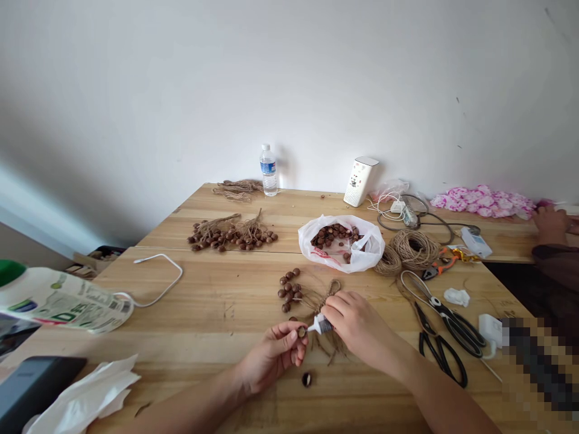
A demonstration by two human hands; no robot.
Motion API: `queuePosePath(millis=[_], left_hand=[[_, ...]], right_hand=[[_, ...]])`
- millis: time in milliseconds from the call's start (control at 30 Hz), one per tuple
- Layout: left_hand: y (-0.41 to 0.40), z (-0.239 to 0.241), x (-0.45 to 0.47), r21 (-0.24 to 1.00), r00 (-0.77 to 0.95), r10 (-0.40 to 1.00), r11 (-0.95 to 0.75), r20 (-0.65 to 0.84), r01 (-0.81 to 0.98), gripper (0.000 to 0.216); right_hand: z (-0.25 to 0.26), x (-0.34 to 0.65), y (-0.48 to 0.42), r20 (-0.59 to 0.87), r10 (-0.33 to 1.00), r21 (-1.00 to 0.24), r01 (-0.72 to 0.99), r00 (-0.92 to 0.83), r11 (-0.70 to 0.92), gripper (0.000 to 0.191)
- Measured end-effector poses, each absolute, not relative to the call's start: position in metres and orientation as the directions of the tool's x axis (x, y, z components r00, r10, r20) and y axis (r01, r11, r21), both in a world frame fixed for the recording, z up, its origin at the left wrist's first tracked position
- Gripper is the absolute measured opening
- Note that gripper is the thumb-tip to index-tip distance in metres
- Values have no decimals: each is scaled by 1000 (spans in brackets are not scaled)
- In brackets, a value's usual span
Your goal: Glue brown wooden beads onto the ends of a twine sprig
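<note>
My left hand (274, 352) pinches a brown nutshell (301, 332), its open side turned up toward my right hand. In my right hand (357, 322) is a small glue bottle (322, 324), tilted so that its white nozzle points into the shell; whether the tip touches cannot be made out. A loose shell piece (306, 379) lies on the wooden table (194, 343) just in front of my left fingers. Beyond my hands sit several round brown nuts (289, 290) with twine strands running from them. Beside these is a looped braided cord (333, 288), partly hidden by my right hand.
A white plastic bag (312, 232) of nuts stands farther back, with twine coils (414, 248) beside it. Scissors (436, 343) and pliers (438, 267) lie right. Bundled nuts on twine (233, 235) are back left. Another person's hand (550, 224) rests at far right.
</note>
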State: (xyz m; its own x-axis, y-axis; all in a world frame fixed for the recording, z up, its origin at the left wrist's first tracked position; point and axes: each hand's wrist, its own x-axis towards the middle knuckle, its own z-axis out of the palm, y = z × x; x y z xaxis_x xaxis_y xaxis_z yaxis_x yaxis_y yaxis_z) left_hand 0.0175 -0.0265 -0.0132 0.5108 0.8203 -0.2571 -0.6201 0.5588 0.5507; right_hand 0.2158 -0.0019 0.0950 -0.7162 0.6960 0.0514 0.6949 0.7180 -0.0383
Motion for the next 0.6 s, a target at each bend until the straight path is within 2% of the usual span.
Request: queuePosePath(millis=[600], left_hand=[[-27,-11,18,560,493,838,530,-232,-637,22]], right_hand=[[101,216,-5,-36,684,-80,684,-729,725,12]])
